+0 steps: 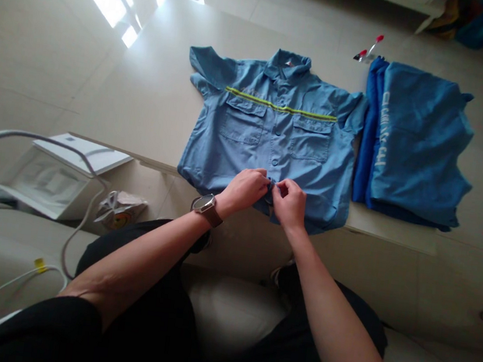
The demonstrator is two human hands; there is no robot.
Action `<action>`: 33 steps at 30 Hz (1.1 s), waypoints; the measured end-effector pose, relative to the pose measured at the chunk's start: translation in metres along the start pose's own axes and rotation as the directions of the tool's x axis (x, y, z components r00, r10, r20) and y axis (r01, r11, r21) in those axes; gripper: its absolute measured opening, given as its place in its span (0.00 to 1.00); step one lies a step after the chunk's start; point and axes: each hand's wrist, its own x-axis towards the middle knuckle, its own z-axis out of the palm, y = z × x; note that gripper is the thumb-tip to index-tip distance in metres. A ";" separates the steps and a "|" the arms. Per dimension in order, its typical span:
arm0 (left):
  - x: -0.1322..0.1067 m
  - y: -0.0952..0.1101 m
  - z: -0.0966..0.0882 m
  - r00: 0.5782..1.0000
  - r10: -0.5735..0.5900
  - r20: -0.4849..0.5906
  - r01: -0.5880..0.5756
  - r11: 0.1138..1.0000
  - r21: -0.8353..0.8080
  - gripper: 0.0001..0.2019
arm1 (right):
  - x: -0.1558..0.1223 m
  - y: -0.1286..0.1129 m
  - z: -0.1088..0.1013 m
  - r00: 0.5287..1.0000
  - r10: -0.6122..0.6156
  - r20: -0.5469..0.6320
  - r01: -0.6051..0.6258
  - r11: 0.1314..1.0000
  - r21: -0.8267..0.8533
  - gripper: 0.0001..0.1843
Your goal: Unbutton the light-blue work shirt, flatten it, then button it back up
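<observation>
A light blue short-sleeved shirt (248, 129) lies front up on the table, its collar pointing away from me. It has a yellow stripe across the chest, two flap pockets and a row of buttons. My left hand (247, 189), with a watch on the wrist, pinches the front placket near the hem. Right beside it my right hand (289, 201) pinches the same placket, fingers closed on the cloth. A small dark bunch of fabric shows between the fingertips. Any button there is hidden.
Folded blue garments (422, 144) are stacked on the table to the right of the shirt. Small red-tipped items (369, 50) lie behind them. On the left are a white box (54, 181), a plastic bag (121, 210) and a grey hose (89, 165).
</observation>
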 end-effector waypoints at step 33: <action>-0.004 -0.001 -0.010 0.991 0.122 0.056 -0.127 0.987 0.100 0.13 | 0.000 -0.008 -0.007 0.995 0.093 0.032 -0.094 0.996 0.013 0.08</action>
